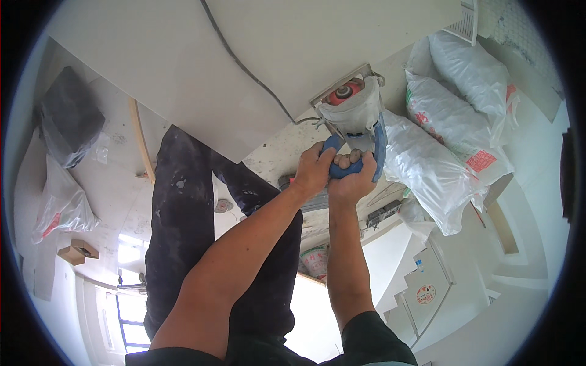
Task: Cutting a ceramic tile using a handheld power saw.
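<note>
Glaring window (133,312), dark curved rim

head view: aimed downward from the wearer's head, through the left fisheye of a side-by-side pair.
left hand (311,169) and right hand (358,178): seen from close by, just right of centre.
forearms (244,253): met from the lower edge.
large board (177,61): cut off by the top.
window (133,332): caught farther away, lower left.
</note>
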`<state>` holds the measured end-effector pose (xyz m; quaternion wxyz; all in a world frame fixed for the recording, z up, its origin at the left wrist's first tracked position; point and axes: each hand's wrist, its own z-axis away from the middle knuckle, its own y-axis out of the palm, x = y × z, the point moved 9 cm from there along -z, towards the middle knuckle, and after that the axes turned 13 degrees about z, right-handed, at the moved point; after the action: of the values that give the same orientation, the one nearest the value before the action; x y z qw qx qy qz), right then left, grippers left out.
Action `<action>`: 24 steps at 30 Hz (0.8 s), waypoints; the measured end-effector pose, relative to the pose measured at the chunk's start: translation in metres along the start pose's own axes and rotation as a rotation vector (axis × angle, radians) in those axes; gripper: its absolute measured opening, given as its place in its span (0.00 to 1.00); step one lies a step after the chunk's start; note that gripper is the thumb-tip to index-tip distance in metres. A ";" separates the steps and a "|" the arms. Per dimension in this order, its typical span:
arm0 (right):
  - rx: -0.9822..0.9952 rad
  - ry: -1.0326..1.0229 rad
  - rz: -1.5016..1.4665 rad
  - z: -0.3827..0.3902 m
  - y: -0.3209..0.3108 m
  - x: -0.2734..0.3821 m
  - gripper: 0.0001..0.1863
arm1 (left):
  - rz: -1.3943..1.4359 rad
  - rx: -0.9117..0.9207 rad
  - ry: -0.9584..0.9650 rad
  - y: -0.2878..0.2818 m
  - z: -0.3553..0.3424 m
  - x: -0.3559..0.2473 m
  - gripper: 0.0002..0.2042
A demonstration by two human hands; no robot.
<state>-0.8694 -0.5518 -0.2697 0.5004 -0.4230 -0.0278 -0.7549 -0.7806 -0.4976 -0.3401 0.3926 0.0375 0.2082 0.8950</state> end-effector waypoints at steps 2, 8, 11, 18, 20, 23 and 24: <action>0.007 0.001 -0.001 0.002 0.004 0.001 0.08 | 0.002 0.002 -0.013 0.000 0.000 0.003 0.14; -0.035 0.003 -0.104 0.004 -0.001 -0.001 0.09 | -0.012 0.003 -0.005 -0.002 0.003 0.002 0.16; 0.009 0.017 0.008 0.002 -0.006 -0.004 0.07 | 0.090 0.015 -0.042 0.003 0.004 0.008 0.17; 0.017 0.002 0.008 0.005 -0.008 -0.006 0.08 | 0.079 0.019 -0.022 -0.003 0.003 0.017 0.12; 0.018 -0.008 0.020 0.005 -0.009 -0.004 0.08 | 0.057 0.018 -0.017 -0.001 0.004 0.017 0.11; -0.009 0.002 0.022 0.005 -0.011 -0.006 0.08 | 0.060 0.011 -0.012 -0.002 0.004 0.019 0.11; -0.003 0.001 0.020 0.005 -0.010 -0.005 0.08 | 0.071 0.009 -0.024 -0.003 0.003 0.021 0.11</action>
<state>-0.8729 -0.5409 -0.2660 0.5073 -0.4237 -0.0220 -0.7501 -0.7923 -0.4796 -0.3406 0.3631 0.0573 0.2062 0.9068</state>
